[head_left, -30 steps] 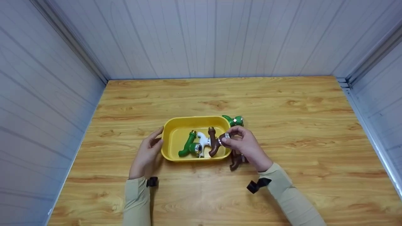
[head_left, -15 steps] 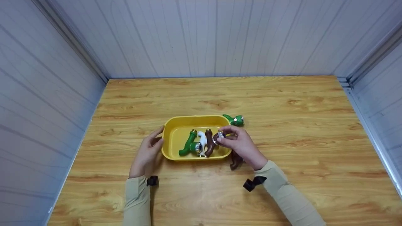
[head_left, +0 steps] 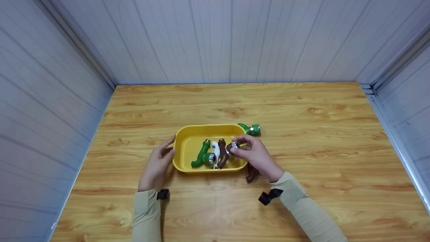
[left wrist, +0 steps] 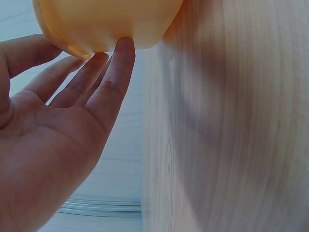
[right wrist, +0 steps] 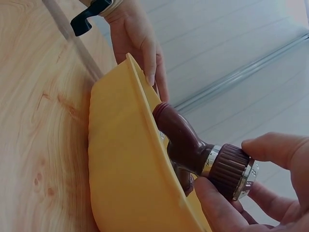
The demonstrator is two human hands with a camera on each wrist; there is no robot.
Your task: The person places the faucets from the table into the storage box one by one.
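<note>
My right hand [head_left: 257, 154] pinches the ribbed knob of a brown tap [head_left: 222, 155] between thumb and fingers. In the right wrist view the brown tap [right wrist: 181, 137] leans within the rim of a yellow basin [right wrist: 120, 150]. Beside it in the basin [head_left: 184, 149] lie a white tap [head_left: 215, 148], partly covered, and a green tap [head_left: 202, 155]. My left hand [head_left: 157, 166] is at the basin's left end. Its fairly straight fingers touch the outer wall in the left wrist view, where the left hand [left wrist: 58, 140] has its thumb near the rim.
Behind the basin's right corner lies another green tap [head_left: 254, 130], partly hidden. A second brown tap [head_left: 252, 174] rests on the wooden table [head_left: 208, 208] under my right hand, mostly covered. Pale panel walls [head_left: 215, 40] enclose the table at the back and sides.
My right hand has shifted left and slightly inward with the brown tap, bringing it closer against the white tap in the basin. The left hand has stayed in place.
</note>
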